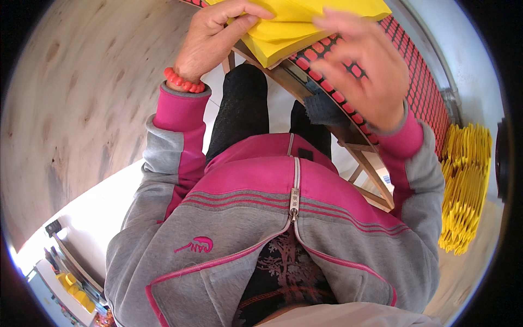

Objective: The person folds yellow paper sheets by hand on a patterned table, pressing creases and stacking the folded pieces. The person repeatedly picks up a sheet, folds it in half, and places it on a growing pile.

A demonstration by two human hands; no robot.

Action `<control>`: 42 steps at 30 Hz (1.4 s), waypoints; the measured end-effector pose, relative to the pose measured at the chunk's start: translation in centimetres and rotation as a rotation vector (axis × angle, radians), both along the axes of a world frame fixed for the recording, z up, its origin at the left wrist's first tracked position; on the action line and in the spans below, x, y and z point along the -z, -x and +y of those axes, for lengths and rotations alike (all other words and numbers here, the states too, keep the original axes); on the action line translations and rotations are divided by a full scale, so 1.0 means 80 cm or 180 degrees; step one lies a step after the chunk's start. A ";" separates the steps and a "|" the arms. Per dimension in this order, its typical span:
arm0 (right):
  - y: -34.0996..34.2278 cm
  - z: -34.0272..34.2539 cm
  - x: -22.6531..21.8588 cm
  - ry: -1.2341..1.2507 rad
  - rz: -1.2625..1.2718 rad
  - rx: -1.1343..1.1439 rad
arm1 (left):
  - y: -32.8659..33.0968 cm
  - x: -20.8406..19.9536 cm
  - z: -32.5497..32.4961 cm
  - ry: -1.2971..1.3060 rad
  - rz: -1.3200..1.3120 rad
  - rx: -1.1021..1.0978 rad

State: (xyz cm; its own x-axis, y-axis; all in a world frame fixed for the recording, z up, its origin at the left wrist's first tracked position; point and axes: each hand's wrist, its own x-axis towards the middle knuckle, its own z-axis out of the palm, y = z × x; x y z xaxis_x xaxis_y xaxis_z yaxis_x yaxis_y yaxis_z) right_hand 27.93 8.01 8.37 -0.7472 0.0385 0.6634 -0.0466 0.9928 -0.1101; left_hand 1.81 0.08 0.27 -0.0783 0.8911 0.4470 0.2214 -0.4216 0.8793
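Observation:
A thick stack of yellow paper point(294, 41) lies at the top of the view on a table covered with a red and black checked cloth point(400, 52). My left hand point(210, 41), wearing a red bead bracelet point(183, 82), pinches the upper sheet between thumb and forefinger at the left edge. The sheet bulges up slightly there. My right hand point(368, 71) hovers over the cloth by the right side of the stack, blurred by motion. Its thumb and fingers are apart, with nothing visible between them. The far part of the stack is cut off by the frame.
A tall pile of folded yellow paper point(466, 188) stands at the right, beyond my right elbow. Wooden table legs point(368, 169) show below the table edge. Pale wood-grained boarding point(81, 92) fills the left. Small yellow items point(76, 291) sit on a shelf at lower left.

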 end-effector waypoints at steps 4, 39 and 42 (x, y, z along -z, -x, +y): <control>0.056 0.037 0.017 -0.0171 0.0594 -0.0351 | 0.012 0.001 0.005 -0.0261 0.0487 -0.0034; 0.058 0.040 0.052 0.0006 0.0498 0.0097 | -0.006 0.004 0.004 -0.0175 -0.0152 -0.0343; 0.058 0.041 0.050 -0.0045 0.0379 -0.0064 | -0.005 0.005 0.003 -0.0110 -0.0202 -0.0326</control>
